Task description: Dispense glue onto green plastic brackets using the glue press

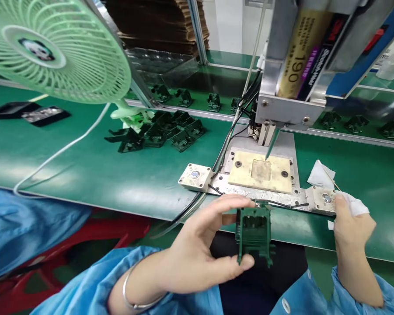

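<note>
My left hand (203, 253) grips a dark green plastic housing (255, 232) between thumb and fingers, tilted up above the table's front edge. My right hand (354, 232) is closed beside the right button box (323, 200), its thumb at the box's edge. A crumpled white wipe (357, 205) shows just behind that hand, and a thin stick (329, 177) runs up to it. Whatever the curled fingers hold is hidden. In front of me, a dispensing needle (272, 144) points down at a cream fixture plate (242, 170) with a square recess.
A green fan (62, 48) stands at the left with its white cord (68, 142). Several dark green housings (180, 131) lie in a cluster near its base. More sit along the line behind. Another button box (195, 176) and black cables are left of the fixture.
</note>
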Motion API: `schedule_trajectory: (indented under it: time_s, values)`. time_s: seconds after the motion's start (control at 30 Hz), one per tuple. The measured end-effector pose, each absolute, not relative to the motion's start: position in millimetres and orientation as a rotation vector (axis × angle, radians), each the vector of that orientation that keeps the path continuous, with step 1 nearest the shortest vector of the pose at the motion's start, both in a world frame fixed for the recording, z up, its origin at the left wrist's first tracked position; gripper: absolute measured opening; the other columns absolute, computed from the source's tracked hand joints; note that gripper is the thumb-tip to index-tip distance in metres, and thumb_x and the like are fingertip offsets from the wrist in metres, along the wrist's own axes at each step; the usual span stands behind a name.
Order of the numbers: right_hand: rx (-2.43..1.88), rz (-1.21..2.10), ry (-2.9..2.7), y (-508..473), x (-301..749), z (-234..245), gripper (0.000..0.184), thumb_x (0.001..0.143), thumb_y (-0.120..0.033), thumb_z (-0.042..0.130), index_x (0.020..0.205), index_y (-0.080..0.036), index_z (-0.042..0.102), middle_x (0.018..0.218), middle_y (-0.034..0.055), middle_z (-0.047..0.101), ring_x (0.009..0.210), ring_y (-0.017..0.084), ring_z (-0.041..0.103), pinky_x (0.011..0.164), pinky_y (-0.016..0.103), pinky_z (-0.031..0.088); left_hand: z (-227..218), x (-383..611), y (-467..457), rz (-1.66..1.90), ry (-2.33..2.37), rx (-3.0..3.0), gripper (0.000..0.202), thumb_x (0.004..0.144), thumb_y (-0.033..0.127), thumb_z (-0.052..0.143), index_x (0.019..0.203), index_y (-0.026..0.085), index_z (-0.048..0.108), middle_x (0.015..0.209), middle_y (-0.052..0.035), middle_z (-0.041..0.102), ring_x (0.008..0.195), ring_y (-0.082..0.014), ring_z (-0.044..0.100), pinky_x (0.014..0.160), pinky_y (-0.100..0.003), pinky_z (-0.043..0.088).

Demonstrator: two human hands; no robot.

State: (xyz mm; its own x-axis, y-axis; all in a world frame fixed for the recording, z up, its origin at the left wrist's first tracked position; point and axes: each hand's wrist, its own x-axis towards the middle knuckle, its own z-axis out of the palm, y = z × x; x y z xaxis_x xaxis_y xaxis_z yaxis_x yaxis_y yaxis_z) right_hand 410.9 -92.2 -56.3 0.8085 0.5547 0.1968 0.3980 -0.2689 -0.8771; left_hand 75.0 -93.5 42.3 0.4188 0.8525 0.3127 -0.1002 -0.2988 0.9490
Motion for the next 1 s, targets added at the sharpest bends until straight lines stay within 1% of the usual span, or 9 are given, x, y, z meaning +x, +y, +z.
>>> schedule_trajectory:
  time_s: [0.07,0.13,0.23,0.3,0.37,0.47,0.6,0.8,1.0]
  values:
    - [-1.884,-0.027,-0.752,-110.7,394.8,-50.8,0.055,0.083,-0.059,0.068,0.103,-0.008,0.077,0.1,0.0192,0.076,0.098,0.037,0.071,0.09,0.047,0.056,46.0,74.6,-99.5,1.178,0.61,1.771,0.078,0.07,0.007,0.084,0.138,0.033,0.058,0.125,-0.0074,0.068,0.122,-0.0255,0.061,0.105,-0.034,0.054]
    - [-1.871,-0.194,-0.887,-137.0,371.3,-41.2,0.045,0.086,-0.052,0.068,0.098,-0.01,0.078,0.088,0.0185,0.075,0.084,0.036,0.072,0.081,0.049,0.057,49.8,73.8,-100.9,1.177,0.558,1.865,0.081,0.07,0.008,0.085,0.141,0.031,0.054,0.126,-0.0085,0.068,0.124,-0.0269,0.059,0.108,-0.038,0.052]
    - [-1.596,-0.164,-1.399,-172.0,331.1,-17.4,0.02,0.087,-0.03,0.071,0.105,-0.023,0.075,0.074,0.0061,0.071,0.059,0.023,0.065,0.06,0.038,0.055,52.0,73.3,-99.7,1.142,0.54,1.891,0.082,0.071,0.009,0.085,0.143,0.031,0.053,0.128,-0.008,0.067,0.125,-0.0264,0.059,0.108,-0.037,0.053]
    - [-1.325,-0.088,-1.712,-180.5,310.0,2.4,0.025,0.084,-0.015,0.069,0.108,-0.024,0.071,0.067,0.0017,0.065,0.053,0.019,0.06,0.052,0.032,0.049,51.1,74.6,-99.3,1.131,0.547,1.874,0.081,0.071,0.01,0.085,0.143,0.031,0.053,0.127,-0.0074,0.066,0.125,-0.0257,0.058,0.108,-0.036,0.053]
    - [-1.141,0.06,-1.866,-176.6,298.5,19.8,0.019,0.084,-0.009,0.064,0.1,-0.021,0.066,0.062,-0.0002,0.057,0.05,0.016,0.053,0.047,0.029,0.042,49.5,76.7,-99.7,1.116,0.545,1.853,0.08,0.072,0.012,0.085,0.143,0.032,0.053,0.127,-0.0075,0.066,0.124,-0.0258,0.059,0.107,-0.036,0.053]
    - [-1.012,0.295,-1.92,-161.8,296.5,33.9,0.008,0.091,-0.015,0.057,0.086,-0.021,0.056,0.064,-0.0006,0.051,0.051,0.013,0.047,0.047,0.028,0.035,48.7,80.1,-100.7,1.062,0.532,1.829,0.079,0.071,0.013,0.085,0.142,0.032,0.054,0.125,-0.0082,0.067,0.12,-0.0269,0.061,0.103,-0.036,0.055]
    - [-0.943,0.35,-1.991,-149.6,299.9,36.5,0.02,0.099,-0.03,0.053,0.082,-0.02,0.054,0.066,-0.0009,0.048,0.055,0.012,0.047,0.05,0.027,0.032,52.4,83.3,-99.7,1.004,0.524,1.742,0.079,0.07,0.013,0.085,0.14,0.033,0.057,0.122,-0.0082,0.069,0.114,-0.0268,0.065,0.095,-0.032,0.059]
    - [-0.994,0.188,-2.171,-143.7,295.9,38.8,0.038,0.101,-0.046,0.051,0.075,-0.02,0.056,0.063,0.0009,0.052,0.055,0.014,0.048,0.05,0.029,0.031,54.9,84.8,-94.3,0.972,0.569,1.726,0.075,0.066,0.014,0.087,0.136,0.03,0.064,0.113,-0.0101,0.072,0.105,-0.0284,0.068,0.087,-0.034,0.061]
    - [-1.0,0.175,-2.25,-146.3,304.3,46.2,0.041,0.104,-0.038,0.046,0.068,-0.021,0.054,0.058,-0.0005,0.047,0.053,0.015,0.04,0.05,0.032,0.026,55.4,82.6,-92.0,0.849,0.563,1.586,0.073,0.064,0.016,0.091,0.132,0.031,0.066,0.111,-0.0074,0.072,0.095,-0.0241,0.071,0.078,-0.027,0.061]
